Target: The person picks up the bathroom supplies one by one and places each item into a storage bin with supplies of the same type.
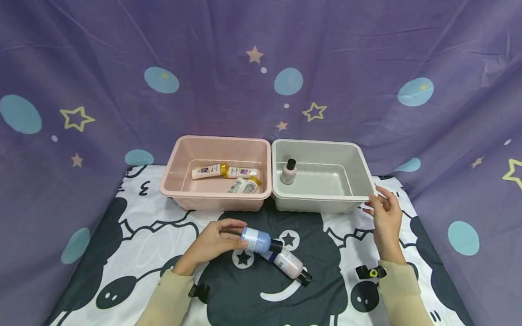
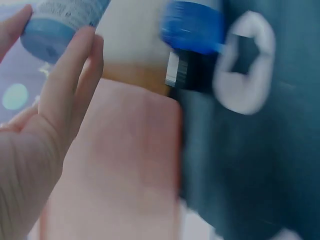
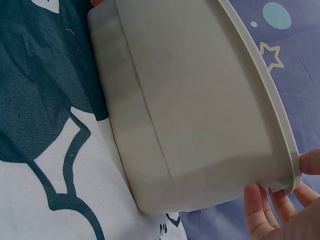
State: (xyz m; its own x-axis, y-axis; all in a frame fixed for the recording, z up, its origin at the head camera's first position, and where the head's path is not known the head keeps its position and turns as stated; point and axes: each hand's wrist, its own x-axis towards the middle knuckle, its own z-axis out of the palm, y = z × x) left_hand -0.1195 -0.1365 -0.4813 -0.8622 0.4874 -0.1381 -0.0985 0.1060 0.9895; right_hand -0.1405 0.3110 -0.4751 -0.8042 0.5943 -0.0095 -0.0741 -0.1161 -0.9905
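Note:
My left hand [image 1: 218, 240] pinches the base end of a light blue bottle [image 1: 256, 240] with a black cap, held tilted above the cloth. A pale pink bottle [image 1: 288, 264] with a black cap lies on the cloth just beyond it. Partly hidden there is a darker blue bottle, its blue part [image 2: 192, 27] blurred in the left wrist view. With thumb and fingers my right hand [image 1: 385, 217] grips the near right corner of the light grey bin [image 1: 314, 198]. Inside that bin, at its left, stands a pale bottle [image 1: 288, 173] with a black cap.
A pink bin [image 1: 216, 195] stands against the grey bin's left side, with several white, yellow-capped bottles [image 1: 208, 171] lying in it. Behind both bins hangs a purple curtain [image 1: 228, 104]. The table cloth [image 1: 163, 217] has a black and white print.

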